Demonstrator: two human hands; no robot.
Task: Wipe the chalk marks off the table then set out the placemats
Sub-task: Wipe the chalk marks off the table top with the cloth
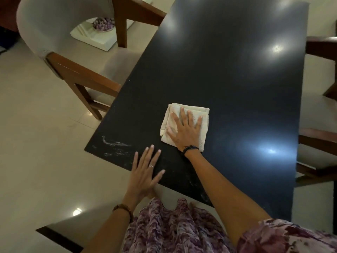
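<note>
A long black table [237, 79] runs away from me. My right hand [185, 129] presses flat, fingers spread, on a folded cream cloth [202, 114] lying near the table's near end. White chalk marks [114, 144] streak the near left corner, left of the cloth, and fainter smears [193, 185] run along the near edge. My left hand [145, 170] rests flat on the near edge with straight fingers, holding nothing. No placemats are in view.
A grey upholstered chair with wooden legs [76, 70] stands at the table's left side. More wooden chairs [321, 139] line the right side. A white block with a bowl [98, 31] sits on the pale tiled floor at the far left.
</note>
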